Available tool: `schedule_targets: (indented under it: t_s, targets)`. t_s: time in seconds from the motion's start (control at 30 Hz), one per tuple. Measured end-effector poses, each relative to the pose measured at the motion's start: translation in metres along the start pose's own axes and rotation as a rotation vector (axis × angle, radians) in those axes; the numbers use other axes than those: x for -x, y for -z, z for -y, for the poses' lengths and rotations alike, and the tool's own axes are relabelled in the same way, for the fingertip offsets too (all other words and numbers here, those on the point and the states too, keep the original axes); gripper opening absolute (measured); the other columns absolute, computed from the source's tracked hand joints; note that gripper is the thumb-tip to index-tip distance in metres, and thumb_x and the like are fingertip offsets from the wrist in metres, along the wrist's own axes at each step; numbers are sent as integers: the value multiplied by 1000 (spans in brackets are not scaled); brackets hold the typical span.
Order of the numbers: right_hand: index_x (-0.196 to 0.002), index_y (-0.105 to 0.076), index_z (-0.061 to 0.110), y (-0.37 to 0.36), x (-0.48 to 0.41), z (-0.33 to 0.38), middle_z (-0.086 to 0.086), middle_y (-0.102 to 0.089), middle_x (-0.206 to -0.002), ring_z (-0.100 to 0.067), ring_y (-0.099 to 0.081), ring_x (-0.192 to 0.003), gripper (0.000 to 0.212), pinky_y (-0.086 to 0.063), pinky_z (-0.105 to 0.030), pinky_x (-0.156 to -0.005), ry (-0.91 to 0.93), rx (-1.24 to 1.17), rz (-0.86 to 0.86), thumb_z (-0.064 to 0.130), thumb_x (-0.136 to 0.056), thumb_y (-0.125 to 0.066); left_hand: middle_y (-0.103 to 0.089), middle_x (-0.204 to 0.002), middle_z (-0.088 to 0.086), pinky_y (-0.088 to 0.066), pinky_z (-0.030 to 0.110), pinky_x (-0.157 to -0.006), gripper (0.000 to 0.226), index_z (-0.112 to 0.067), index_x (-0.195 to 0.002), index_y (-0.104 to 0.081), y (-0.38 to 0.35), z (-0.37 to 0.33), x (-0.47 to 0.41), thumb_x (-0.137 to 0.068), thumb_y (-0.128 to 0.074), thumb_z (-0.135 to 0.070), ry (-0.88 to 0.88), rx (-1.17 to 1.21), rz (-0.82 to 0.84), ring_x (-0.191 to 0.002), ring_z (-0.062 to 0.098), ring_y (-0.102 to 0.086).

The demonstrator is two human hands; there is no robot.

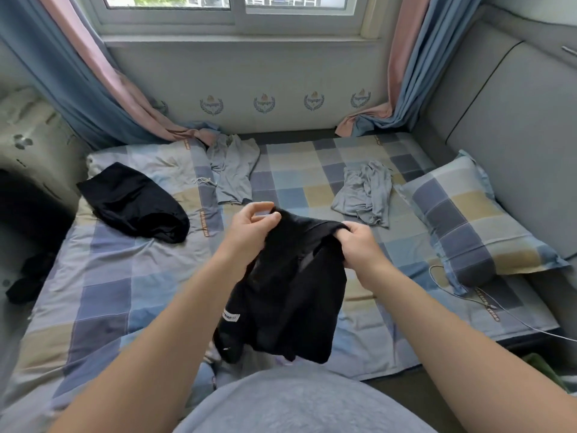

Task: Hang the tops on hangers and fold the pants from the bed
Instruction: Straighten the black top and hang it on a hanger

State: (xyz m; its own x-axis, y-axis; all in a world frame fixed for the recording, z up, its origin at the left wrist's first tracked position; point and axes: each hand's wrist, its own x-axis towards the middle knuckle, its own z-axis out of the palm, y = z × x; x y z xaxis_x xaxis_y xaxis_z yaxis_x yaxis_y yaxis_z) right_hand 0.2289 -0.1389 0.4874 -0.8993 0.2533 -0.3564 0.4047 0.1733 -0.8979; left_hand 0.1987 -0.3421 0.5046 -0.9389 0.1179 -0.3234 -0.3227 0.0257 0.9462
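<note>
I hold a black garment (290, 295) up over the middle of the bed (103, 295). My left hand (249, 232) pinches its upper left edge and my right hand (359, 245) grips its upper right edge, so the cloth hangs down between them with a small white label showing low on the left. A second black garment (134, 204) lies crumpled on the bed at the left. Two grey garments lie further back: one (232, 170) near the middle, one (365, 195) to the right. No hanger is in view.
A checked pillow (474, 220) lies at the bed's right side beside a grey padded wall. A white cable (512, 317) trails over the right edge. Dark clothing (28, 282) hangs off the left side. Curtains and a window stand behind the bed.
</note>
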Motion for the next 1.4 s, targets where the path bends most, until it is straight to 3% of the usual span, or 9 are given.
schedule_targets:
  t_s: [0.17,0.33,0.6,0.73,0.93,1.1,1.23,1.3,1.4]
  targets:
    - [-81,-68,8,3,5,21,-5,-68,-70,-18,-63,-67,22,-51,-28,-54,43,-115,-43,10,-97,-53,-63,-123,6,-57,27,-79,47,-17,-130,-55,-12,38,8,-88,-75,-10,58,-111,183,-106,19,-67]
    - [-84,-70,8,4,17,34,-9,-74,-74,-21,-71,-69,19,-58,-34,-58,50,-196,-5,10,-96,-56,-61,-126,-3,-56,42,-95,74,-25,-133,-51,-35,63,13,-68,-82,-44,-25,-325,292,-113,15,-63]
    - [-81,-76,9,27,30,46,-11,-75,-79,-20,-72,-67,25,-55,-26,-55,41,-331,103,19,-98,-60,-72,-93,-15,-57,35,-80,23,-33,-108,-66,-59,86,-5,-87,-70,-24,-93,-457,218,-86,7,-70]
    - [-82,-77,10,45,25,42,-13,-75,-82,-24,-71,-71,20,-56,-30,-61,50,-360,10,18,-95,-64,-72,-98,6,-56,47,-87,7,-17,-103,-65,-60,85,-14,-99,-59,-20,20,-212,8,-97,28,-67]
    - [-75,-60,-8,76,-1,-22,-13,-53,-64,-24,-50,-66,31,-37,-35,-62,118,183,-282,18,-90,-67,-71,-101,19,-53,43,-85,20,-6,-96,-68,-38,43,-23,-100,-61,-25,85,158,-125,-90,26,-63]
    - [-95,-62,23,68,0,-46,-1,-66,-100,-26,-61,-98,14,-53,-38,-88,-183,861,30,31,-84,-59,-69,-100,28,-52,40,-79,27,-1,-93,-72,-38,12,-9,-94,-70,-28,-14,-1,109,-83,24,-67]
    - [-141,-42,37,33,8,-23,17,-48,-135,1,-44,-125,72,-36,-18,-96,169,467,336,50,-77,-73,-63,-85,21,-45,39,-74,32,8,-96,-67,-41,1,2,-95,-68,-23,-48,-110,270,-79,26,-59]
    - [-131,-53,33,16,9,-11,17,-60,-126,5,-53,-117,51,-39,-8,-89,344,379,335,38,-84,-72,-64,-79,11,-46,33,-68,19,1,-89,-70,-39,-7,4,-93,-71,-18,-77,-126,331,-74,21,-59]
    - [-99,-64,16,1,7,4,4,-68,-83,-8,-61,-76,9,-47,-26,-66,459,388,245,13,-94,-59,-62,-75,4,-46,24,-63,15,-4,-87,-65,-28,-15,3,-82,-79,-6,-198,-293,366,-69,14,-58]
